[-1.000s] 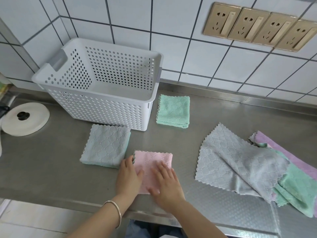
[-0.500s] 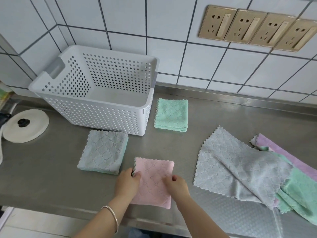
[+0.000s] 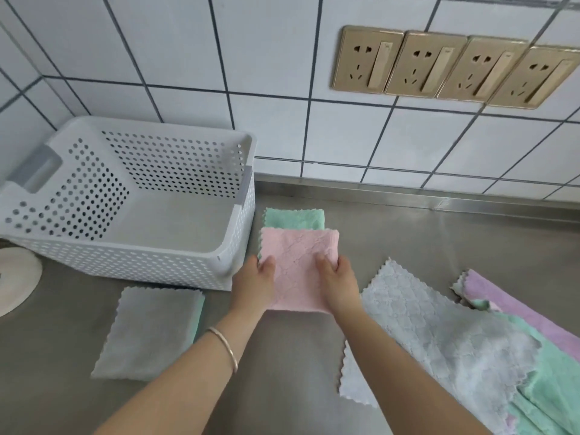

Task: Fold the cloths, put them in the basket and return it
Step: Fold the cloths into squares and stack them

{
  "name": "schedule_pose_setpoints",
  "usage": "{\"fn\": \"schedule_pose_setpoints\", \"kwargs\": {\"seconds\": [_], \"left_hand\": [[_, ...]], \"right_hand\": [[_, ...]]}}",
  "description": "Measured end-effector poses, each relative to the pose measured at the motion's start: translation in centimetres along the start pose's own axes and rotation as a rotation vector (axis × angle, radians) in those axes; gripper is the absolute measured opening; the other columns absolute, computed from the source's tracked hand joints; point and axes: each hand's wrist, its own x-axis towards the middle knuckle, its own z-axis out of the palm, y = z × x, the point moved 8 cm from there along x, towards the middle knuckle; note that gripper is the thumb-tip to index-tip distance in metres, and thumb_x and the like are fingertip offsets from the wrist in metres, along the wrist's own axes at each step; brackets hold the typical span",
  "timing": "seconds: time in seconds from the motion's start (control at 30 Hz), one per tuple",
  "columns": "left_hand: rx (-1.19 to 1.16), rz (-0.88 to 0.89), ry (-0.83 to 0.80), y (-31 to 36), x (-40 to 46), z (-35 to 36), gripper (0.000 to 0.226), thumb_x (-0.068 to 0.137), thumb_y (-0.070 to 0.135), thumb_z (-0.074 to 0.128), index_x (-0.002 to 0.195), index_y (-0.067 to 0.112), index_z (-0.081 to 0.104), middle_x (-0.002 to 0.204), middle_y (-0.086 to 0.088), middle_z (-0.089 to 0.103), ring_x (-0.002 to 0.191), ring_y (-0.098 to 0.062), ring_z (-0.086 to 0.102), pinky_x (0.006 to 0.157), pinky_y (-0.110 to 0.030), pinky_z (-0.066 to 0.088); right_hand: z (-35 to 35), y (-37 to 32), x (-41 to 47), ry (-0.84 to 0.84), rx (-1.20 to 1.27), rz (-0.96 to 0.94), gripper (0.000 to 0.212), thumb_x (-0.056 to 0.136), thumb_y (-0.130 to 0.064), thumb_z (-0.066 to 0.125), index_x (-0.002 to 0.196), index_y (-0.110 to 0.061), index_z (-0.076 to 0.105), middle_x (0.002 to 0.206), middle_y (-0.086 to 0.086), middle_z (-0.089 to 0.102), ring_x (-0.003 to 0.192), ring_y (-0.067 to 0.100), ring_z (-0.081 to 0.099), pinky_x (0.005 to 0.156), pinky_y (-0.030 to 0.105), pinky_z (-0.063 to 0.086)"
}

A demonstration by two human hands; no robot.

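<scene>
Both hands hold the folded pink quilted cloth (image 3: pixel 298 265). Our left hand (image 3: pixel 255 285) grips its left edge, thumb on top; our right hand (image 3: pixel 337 282) grips the right edge the same way. The fingers under the cloth are hidden. We cannot tell whether the cloth is lifted or already resting on the folded mint-green cloth (image 3: pixel 293 218), which it covers except for the far strip at 12 o'clock.

The white perforated plastic basket (image 3: pixel 131 255) stands at 9 to 10 o'clock of the pink cloth, its near right corner just beside our left hand. Nothing lies in the part of its floor that shows. A folded grey cloth (image 3: pixel 147 332) lies at 7 o'clock on the steel counter (image 3: pixel 439 240).

At 4 o'clock is an unfolded pile: a grey scalloped cloth (image 3: pixel 439 337) over a green cloth (image 3: pixel 552 394) and a lilac cloth (image 3: pixel 514 306), cut off by the right and bottom edges. A round white object (image 3: pixel 15 277) is cut off at the left edge.

The four gold wall sockets (image 3: pixel 455 67) show no readable writing.
</scene>
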Motion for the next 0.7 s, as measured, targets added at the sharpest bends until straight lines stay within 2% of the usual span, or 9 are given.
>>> {"fn": "schedule_pose_setpoints", "kwargs": {"seconds": [0.03, 0.1, 0.2, 0.3, 0.37, 0.57, 0.7], "left_hand": [[0.024, 0.007, 0.027, 0.8, 1.1, 0.0, 0.036, 0.096, 0.033, 0.04, 0.111, 0.002, 0.053, 0.112, -0.015, 0.061, 0.1, -0.03, 0.056, 0.077, -0.031, 0.039], [0.054, 0.012, 0.065, 2.0, 3.4, 0.4, 0.038, 0.097, 0.033, 0.04, 0.115, 0.002, 0.051, 0.118, -0.016, 0.06, 0.109, -0.034, 0.055, 0.085, -0.034, 0.041], [0.105, 0.021, 0.113, 2.5, 6.6, 1.3, 0.039, 0.096, 0.034, 0.041, 0.116, 0.002, 0.051, 0.12, -0.016, 0.06, 0.113, -0.034, 0.055, 0.09, -0.034, 0.043], [0.169, 0.016, 0.156, 1.6, 8.9, 2.2, 0.033, 0.095, 0.036, 0.042, 0.103, 0.005, 0.052, 0.104, -0.017, 0.063, 0.098, -0.035, 0.061, 0.08, -0.036, 0.049], [0.231, -0.009, 0.166, 0.9, 9.7, 2.7, 0.034, 0.095, 0.039, 0.042, 0.101, 0.007, 0.052, 0.099, -0.016, 0.063, 0.092, -0.035, 0.061, 0.076, -0.036, 0.049], [0.331, -0.051, 0.214, 0.2, 10.0, 3.3, 0.037, 0.093, 0.043, 0.045, 0.106, 0.009, 0.051, 0.1, -0.015, 0.065, 0.091, -0.036, 0.062, 0.072, -0.035, 0.048], [0.298, -0.078, 0.226, 0.2, 9.7, 2.9, 0.04, 0.091, 0.043, 0.048, 0.117, 0.012, 0.042, 0.114, -0.013, 0.061, 0.099, -0.036, 0.061, 0.078, -0.039, 0.052]], "right_hand": [[0.1, -0.7, 1.4, 0.002, 0.003, -0.006, 0.033, 0.091, -0.04, 0.049, 0.101, -0.009, 0.049, 0.083, -0.003, 0.052, 0.072, 0.012, 0.05, 0.057, 0.024, 0.037], [0.4, -1.6, 4.2, 0.0, -0.009, -0.004, 0.036, 0.09, -0.042, 0.049, 0.104, -0.009, 0.05, 0.086, -0.002, 0.054, 0.077, 0.016, 0.051, 0.059, 0.026, 0.037], [1.2, -1.9, 7.8, -0.01, -0.021, 0.012, 0.034, 0.09, -0.043, 0.05, 0.1, -0.01, 0.049, 0.08, -0.005, 0.051, 0.079, 0.018, 0.051, 0.055, 0.023, 0.035], [2.1, -1.5, 10.0, -0.006, -0.036, 0.05, 0.035, 0.09, -0.042, 0.05, 0.106, -0.011, 0.048, 0.083, -0.003, 0.05, 0.084, 0.021, 0.05, 0.063, 0.029, 0.035], [2.4, -0.7, 11.0, 0.012, -0.068, 0.081, 0.038, 0.091, -0.042, 0.05, 0.111, -0.009, 0.048, 0.086, -0.001, 0.05, 0.084, 0.022, 0.049, 0.071, 0.028, 0.035], [2.6, 0.2, 11.9, 0.057, -0.214, 0.088, 0.041, 0.091, -0.041, 0.049, 0.116, -0.009, 0.046, 0.092, 0.004, 0.05, 0.09, 0.027, 0.054, 0.072, 0.031, 0.038], [2.2, -0.8, 11.1, 0.081, -0.306, 0.038, 0.043, 0.088, -0.044, 0.052, 0.113, -0.01, 0.042, 0.091, 0.003, 0.05, 0.085, 0.026, 0.053, 0.072, 0.034, 0.042]]}}
